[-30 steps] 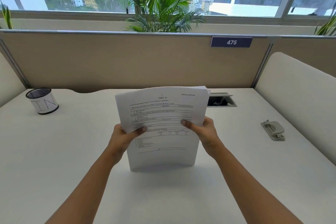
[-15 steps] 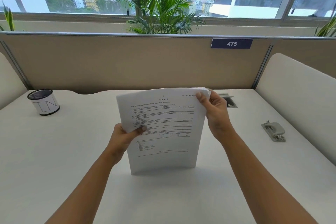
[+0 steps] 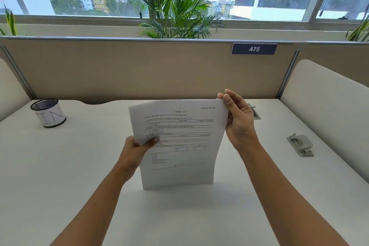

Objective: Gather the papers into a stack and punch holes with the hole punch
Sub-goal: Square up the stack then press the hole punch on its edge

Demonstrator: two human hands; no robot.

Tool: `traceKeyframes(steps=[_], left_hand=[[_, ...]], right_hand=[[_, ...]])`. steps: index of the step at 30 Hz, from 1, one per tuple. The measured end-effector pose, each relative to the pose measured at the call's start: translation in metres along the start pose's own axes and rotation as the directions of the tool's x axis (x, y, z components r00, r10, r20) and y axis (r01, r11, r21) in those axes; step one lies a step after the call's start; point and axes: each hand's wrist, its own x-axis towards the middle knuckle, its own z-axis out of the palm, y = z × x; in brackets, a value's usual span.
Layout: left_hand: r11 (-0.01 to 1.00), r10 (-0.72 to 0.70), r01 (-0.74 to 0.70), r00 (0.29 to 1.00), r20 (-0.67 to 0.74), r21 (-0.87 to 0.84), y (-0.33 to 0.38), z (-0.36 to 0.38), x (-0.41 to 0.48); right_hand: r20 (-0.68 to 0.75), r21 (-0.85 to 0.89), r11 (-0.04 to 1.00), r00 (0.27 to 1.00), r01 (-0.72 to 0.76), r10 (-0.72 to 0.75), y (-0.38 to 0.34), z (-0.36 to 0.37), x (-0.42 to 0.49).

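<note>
The papers point(image 3: 179, 142) stand on edge on the desk point(image 3: 79, 166), well left of the hole punch point(image 3: 300, 144), left hand point(image 3: 135, 150) gripping one side and right hand point(image 3: 239, 122) pinching the top corner; uneven pinch pressure may fan the sheets out of alignment.

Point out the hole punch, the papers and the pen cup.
hole punch point(image 3: 300, 141): head view, on its grey top cover.
papers point(image 3: 179, 175): head view, on the blank lower part of the front sheet.
pen cup point(image 3: 52, 116): head view, on its white side wall.
</note>
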Motion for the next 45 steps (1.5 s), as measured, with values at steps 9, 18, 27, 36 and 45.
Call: traceKeyframes(steps=[9, 18, 27, 36, 45], left_hand=[[1.0, 0.028, -0.028, 0.999, -0.025, -0.004, 0.003, 0.004, -0.003], [0.999, 0.035, -0.036, 0.999, -0.033, -0.021, 0.003, 0.005, -0.003], [0.999, 0.029, -0.029, 0.999, -0.022, -0.022, 0.004, 0.004, -0.004], [1.0, 0.017, -0.017, 0.998, -0.061, -0.004, 0.001, 0.003, -0.003], [0.999, 0.03, -0.03, 0.997, -0.065, 0.012, 0.0, 0.004, -0.001]], right_hand=[[0.034, -0.059, 0.991, 0.993, 0.119, -0.117, 0.007, -0.016, 0.001], [0.046, -0.151, 0.967, 0.979, 0.205, -0.2, 0.009, -0.019, -0.004], [-0.015, -0.429, 0.831, 0.917, 0.354, -0.398, 0.01, -0.015, -0.008], [-0.027, -0.455, 0.83, 0.927, 0.322, -0.374, 0.011, -0.016, -0.007], [-0.005, -0.413, 0.835, 0.915, 0.365, -0.402, 0.012, -0.015, -0.008]])
